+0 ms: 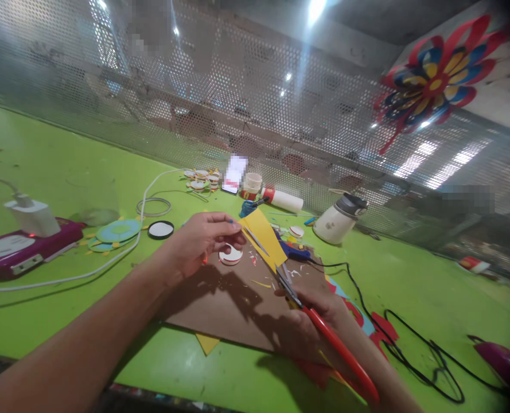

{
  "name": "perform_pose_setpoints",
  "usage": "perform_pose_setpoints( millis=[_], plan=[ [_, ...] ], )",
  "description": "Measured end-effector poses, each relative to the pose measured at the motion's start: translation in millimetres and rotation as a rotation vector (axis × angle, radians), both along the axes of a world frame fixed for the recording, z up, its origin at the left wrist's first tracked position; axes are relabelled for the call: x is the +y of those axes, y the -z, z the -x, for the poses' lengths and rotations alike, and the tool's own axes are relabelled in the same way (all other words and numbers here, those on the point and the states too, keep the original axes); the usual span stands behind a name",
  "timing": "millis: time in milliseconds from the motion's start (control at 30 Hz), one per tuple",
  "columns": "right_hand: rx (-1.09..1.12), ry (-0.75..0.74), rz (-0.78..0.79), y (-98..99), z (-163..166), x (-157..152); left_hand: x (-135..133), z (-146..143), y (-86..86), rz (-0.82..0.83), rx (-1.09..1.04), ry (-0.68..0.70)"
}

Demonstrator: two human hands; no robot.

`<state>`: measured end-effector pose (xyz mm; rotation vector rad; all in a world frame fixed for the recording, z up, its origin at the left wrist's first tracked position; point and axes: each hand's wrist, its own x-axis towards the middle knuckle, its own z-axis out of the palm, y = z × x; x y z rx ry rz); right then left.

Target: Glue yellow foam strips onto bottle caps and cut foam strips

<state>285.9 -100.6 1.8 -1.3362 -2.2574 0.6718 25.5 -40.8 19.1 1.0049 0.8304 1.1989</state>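
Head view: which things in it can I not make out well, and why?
All in the head view:
Blue tool: one end hidden by the yellow paper.
Right hand: partly hidden by the scissors.
Phone: screen content pixelated.
Purple object: lost in the dark right edge.

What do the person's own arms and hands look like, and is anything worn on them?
The left forearm and right forearm show no sleeves. The left hand and right hand are ungloved; no watch is visible. A small blue spot marks the left hand.
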Motion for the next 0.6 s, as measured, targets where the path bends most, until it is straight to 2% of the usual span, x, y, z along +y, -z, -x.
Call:
perform_pose_setpoints(
  millis=[300, 600],
  plan=[
    [0.033, 0.008, 0.071, -3.3, 2.8, -2.3, 0.1, -3.4, -0.7, -0.003, -0.003, -0.038],
    [0.18, 0.031, 0.31, -3.4, 3.9, -4.3, -2.0, -6.4, -1.4, -0.011, -0.014, -0.027]
  ],
)
